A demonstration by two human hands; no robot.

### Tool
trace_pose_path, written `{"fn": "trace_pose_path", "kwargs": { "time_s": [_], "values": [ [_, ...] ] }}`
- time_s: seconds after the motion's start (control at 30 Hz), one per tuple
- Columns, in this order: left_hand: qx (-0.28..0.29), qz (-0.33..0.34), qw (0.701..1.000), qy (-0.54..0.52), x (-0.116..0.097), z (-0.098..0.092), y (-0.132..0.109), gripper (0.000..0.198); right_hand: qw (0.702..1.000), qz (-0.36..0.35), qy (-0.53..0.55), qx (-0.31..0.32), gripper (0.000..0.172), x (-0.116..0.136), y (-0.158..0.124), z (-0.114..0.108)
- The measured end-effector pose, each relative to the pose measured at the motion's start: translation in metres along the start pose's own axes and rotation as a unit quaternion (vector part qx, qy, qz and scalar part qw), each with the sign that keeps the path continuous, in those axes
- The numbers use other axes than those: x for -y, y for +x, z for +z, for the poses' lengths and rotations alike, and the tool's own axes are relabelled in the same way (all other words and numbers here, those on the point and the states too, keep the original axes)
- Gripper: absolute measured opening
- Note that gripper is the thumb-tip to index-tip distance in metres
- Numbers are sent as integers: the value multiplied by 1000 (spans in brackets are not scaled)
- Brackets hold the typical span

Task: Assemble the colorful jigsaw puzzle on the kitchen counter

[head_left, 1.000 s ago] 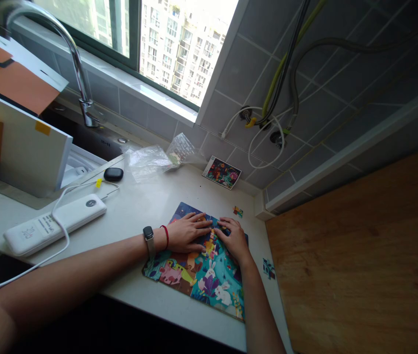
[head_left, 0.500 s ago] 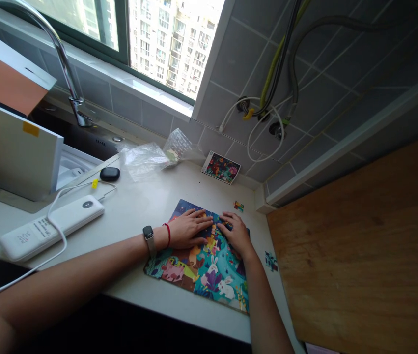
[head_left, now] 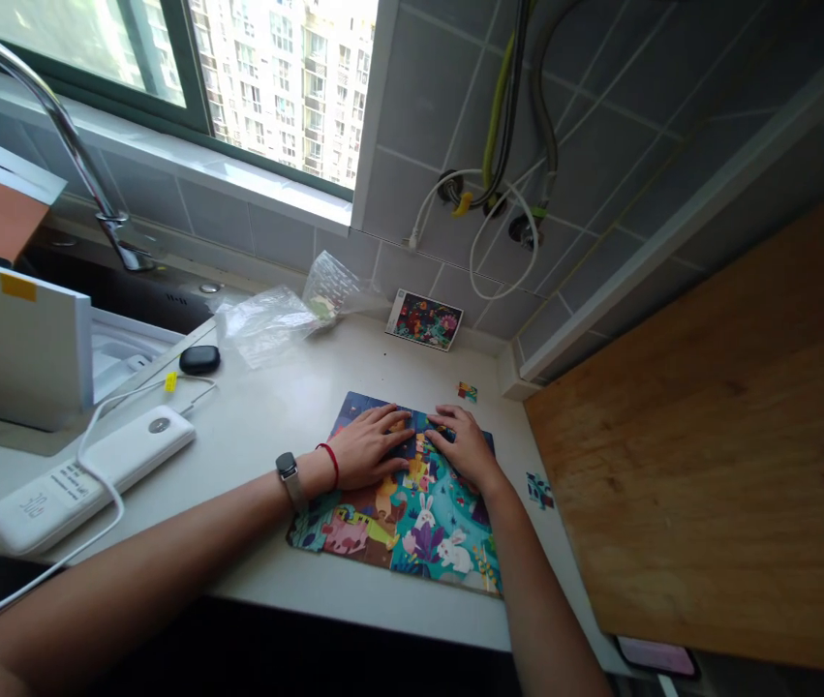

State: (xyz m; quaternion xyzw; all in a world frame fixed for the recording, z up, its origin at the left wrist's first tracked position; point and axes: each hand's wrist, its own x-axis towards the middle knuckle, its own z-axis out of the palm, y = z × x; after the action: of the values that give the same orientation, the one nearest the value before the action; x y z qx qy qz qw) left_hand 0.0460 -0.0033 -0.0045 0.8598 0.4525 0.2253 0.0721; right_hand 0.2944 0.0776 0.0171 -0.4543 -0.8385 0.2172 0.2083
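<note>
A colourful jigsaw puzzle [head_left: 382,542] with rabbits, a pink animal and plants lies on the white counter. My left hand [head_left: 368,450] rests flat on its upper left part, fingers spread, a red cord and a watch at the wrist. On the upper right part sits my right hand [head_left: 466,447], its fingers slightly bent and the thumb apart, the fingertips close to those of the left. Both hands cover some of the picture. One loose puzzle piece [head_left: 467,392] lies beyond the right hand, and a teal puzzle piece or pieces [head_left: 539,491] to its right.
A small picture card [head_left: 424,320] leans by the tiled wall, near crumpled clear plastic bags [head_left: 266,324]. To the left are a white power bank [head_left: 92,479] with a cable, a black case [head_left: 199,360] and the sink's tap [head_left: 84,169]. A wooden board [head_left: 709,455] borders the right.
The camera view has shifted and turned slightly, bringing a phone into sight at the lower right. Both hands stay on the puzzle in nearly the same places.
</note>
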Motion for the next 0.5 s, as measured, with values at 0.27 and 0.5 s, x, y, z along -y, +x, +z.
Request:
{"fn": "trace_pose_path", "kwargs": {
  "time_s": [0.27, 0.5],
  "values": [
    [-7, 9, 1000, -20, 3, 2, -1, 53, 999, -16, 14, -32, 28, 0, 1, 1],
    [-63, 12, 993, -94, 14, -20, 0, 35, 988, 6, 20, -155, 34, -12, 5, -26]
  ]
}}
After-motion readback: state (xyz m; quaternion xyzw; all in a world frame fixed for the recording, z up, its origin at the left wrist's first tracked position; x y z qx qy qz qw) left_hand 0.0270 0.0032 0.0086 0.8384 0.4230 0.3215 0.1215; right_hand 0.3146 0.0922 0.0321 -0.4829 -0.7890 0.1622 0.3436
